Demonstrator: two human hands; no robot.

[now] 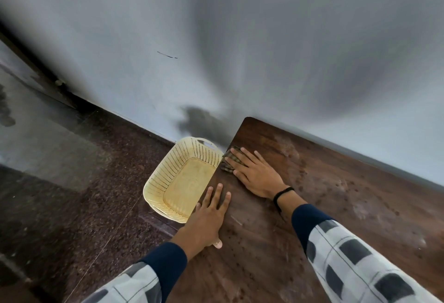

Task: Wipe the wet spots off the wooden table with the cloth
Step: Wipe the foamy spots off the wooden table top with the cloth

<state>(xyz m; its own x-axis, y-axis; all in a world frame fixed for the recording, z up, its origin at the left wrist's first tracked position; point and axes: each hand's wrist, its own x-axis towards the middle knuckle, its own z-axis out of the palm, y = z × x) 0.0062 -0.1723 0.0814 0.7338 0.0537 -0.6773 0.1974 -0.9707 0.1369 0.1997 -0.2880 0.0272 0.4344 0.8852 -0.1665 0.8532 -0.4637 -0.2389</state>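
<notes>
The dark wooden table (324, 206) fills the lower right. My right hand (254, 173) lies flat with fingers spread, pressing a small dark checked cloth (229, 161) onto the table at its left edge, near the far corner. Most of the cloth is hidden under the fingers. My left hand (207, 218) rests flat and empty on the table's left edge, closer to me. Dark wet spots (341, 186) and dull smears dot the wood to the right of my right hand and across the near part.
A cream perforated plastic basket (168, 182) sits empty on the speckled dark floor (72, 206), right against the table's left edge. A pale wall (216, 50) runs along the table's far side.
</notes>
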